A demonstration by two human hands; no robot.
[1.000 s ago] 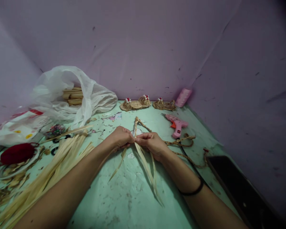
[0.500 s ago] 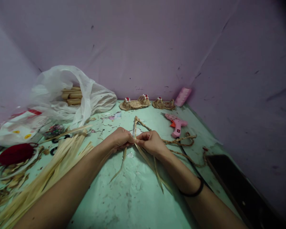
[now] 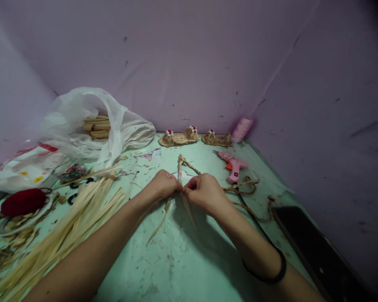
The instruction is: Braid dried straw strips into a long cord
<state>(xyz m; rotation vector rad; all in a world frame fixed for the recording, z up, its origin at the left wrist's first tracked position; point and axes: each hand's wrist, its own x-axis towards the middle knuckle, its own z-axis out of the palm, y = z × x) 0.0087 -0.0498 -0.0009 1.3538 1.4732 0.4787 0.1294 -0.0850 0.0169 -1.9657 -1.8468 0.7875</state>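
Shifted slightly right since the earlier frame, the right hand point(image 3: 208, 193) meets the left hand point(image 3: 164, 184), both pinching the braid point(image 3: 180, 170) mid-table. I read open tabletop point(image 3: 141, 264) between the forearms point(image 3: 113, 235); a dark flat device point(image 3: 311, 247) lines its right edge.

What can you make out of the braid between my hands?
The braid is narrow, tan and looks like twisted plant fibre. From the fingertips of the left hand and right hand, which pinch its near end, it runs away to a sharp bend, then slants back rightward behind the right hand. Loose pale strips hang below the fingers, unbraided. Whether it joins the braided lengths by the glue gun is hidden.
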